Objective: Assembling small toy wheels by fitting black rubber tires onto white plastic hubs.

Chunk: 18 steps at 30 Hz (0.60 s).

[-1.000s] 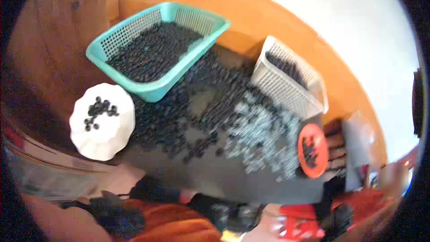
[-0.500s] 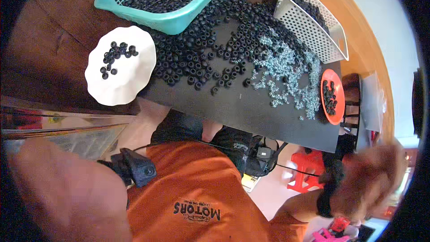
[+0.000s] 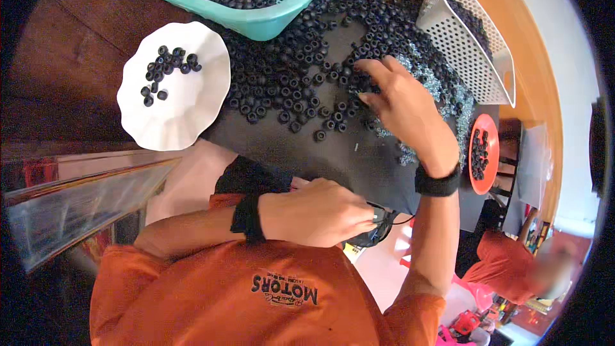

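My right hand (image 3: 407,106) reaches over the dark table (image 3: 307,160), thumb and forefinger apart, at the border between a spread of small black ring-shaped pieces (image 3: 275,83) and a patch of small shiny silvery pieces (image 3: 458,99). Nothing shows between those two fingertips. In front of my body, by the table's near edge, my left hand (image 3: 314,211) is closed with its fingers curled. What it holds, if anything, is hidden. Both wrists wear black bands. To the left, several black pieces lie on a white wavy-rimmed plate (image 3: 208,99).
A teal basket (image 3: 256,25) full of black pieces stands at the far left. On the far right is a white perforated basket (image 3: 471,67) of dark pieces. An orange-red plate (image 3: 490,160) of black pieces sits at the right edge. Another person (image 3: 512,269) is in the right background.
My right hand has come up from the lower right to over the loose pieces. The left one has swung in from the lower left to the table's near edge.
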Each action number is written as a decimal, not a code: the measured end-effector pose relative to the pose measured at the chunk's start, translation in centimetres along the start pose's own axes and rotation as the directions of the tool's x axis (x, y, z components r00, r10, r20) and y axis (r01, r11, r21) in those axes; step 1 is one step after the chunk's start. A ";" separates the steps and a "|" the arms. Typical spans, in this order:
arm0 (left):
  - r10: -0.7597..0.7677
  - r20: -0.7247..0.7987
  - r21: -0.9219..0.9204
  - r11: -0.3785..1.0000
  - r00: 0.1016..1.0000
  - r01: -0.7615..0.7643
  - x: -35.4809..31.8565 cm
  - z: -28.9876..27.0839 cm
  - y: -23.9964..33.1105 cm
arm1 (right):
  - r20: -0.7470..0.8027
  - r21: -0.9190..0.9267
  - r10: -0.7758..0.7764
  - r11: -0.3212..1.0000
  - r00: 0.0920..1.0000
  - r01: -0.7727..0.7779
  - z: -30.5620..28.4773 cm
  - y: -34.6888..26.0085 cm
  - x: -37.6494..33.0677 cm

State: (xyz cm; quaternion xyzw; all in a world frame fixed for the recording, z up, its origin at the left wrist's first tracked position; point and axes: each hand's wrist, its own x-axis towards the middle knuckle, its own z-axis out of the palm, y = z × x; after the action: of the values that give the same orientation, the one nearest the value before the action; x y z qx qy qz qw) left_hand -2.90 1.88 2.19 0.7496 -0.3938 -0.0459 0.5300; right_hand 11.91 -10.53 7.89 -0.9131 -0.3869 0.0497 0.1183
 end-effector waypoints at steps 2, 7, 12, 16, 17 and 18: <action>0.015 -0.073 -0.045 0.999 0.997 -0.018 0.6 0.1 -0.8 | 0.000 -0.042 0.003 0.999 1.000 -0.003 0.4 1.0 0.9; -0.004 -0.108 -0.101 0.995 0.994 -0.007 1.0 -0.4 -2.6 | -0.059 -0.029 0.024 0.999 0.998 -0.025 1.1 4.2 2.5; -0.012 -0.133 -0.176 0.984 0.991 -0.012 0.9 -0.8 -3.2 | -0.102 -0.010 0.041 0.999 0.994 -0.042 0.9 3.1 2.3; -0.046 -0.087 -0.234 0.972 0.995 0.024 0.7 -0.6 -3.5 | -0.010 0.097 -0.073 0.993 0.997 0.073 1.1 2.1 1.4; -0.047 -0.087 -0.237 0.971 0.995 0.025 0.7 -0.7 -3.5 | -0.015 0.025 -0.041 0.999 0.999 0.042 1.2 1.8 1.3; -0.045 -0.088 -0.238 0.971 0.995 0.023 0.7 -0.8 -3.5 | -0.022 -0.048 -0.012 0.999 1.000 0.011 1.2 1.7 1.3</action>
State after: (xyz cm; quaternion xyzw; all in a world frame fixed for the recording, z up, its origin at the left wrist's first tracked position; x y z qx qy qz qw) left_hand -0.12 2.50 -0.07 0.6891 -0.3478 -0.0668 0.6322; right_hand 13.72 -10.51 6.31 -0.9139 -0.3919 0.0297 0.1012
